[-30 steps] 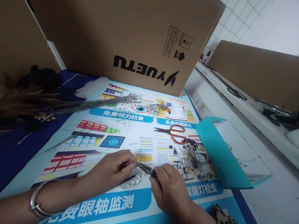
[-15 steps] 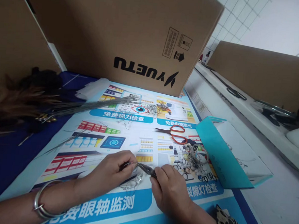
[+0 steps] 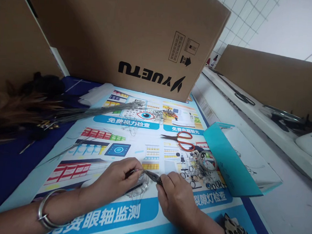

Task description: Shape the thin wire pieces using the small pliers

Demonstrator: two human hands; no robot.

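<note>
My right hand [image 3: 175,198] is wrapped round the handles of dark pliers [image 3: 152,175], whose jaws point left. The jaw tips meet the fingertips of my left hand [image 3: 124,173], which pinch a thin piece of wire [image 3: 137,170]. Exactly how the jaws grip the wire is too small to tell. Just below the pliers, a loose bundle of bent wire pieces [image 3: 140,189] lies on the printed sheet, partly hidden by my left hand. Orange-handled scissors [image 3: 182,140] rest beyond my right hand, with a heap of wire loops and rings [image 3: 201,170] near them.
An open teal box [image 3: 230,165] with a few wire pieces inside stands at the right. Long straight wires [image 3: 111,109] and brown feathers [image 3: 17,111] lie at the left. A large cardboard box [image 3: 119,32] blocks the back. Along the right runs a white ledge [image 3: 265,121] with tools.
The view has shifted very slightly. Both hands and the pliers keep nearly the same position, with the pliers turned a little.
</note>
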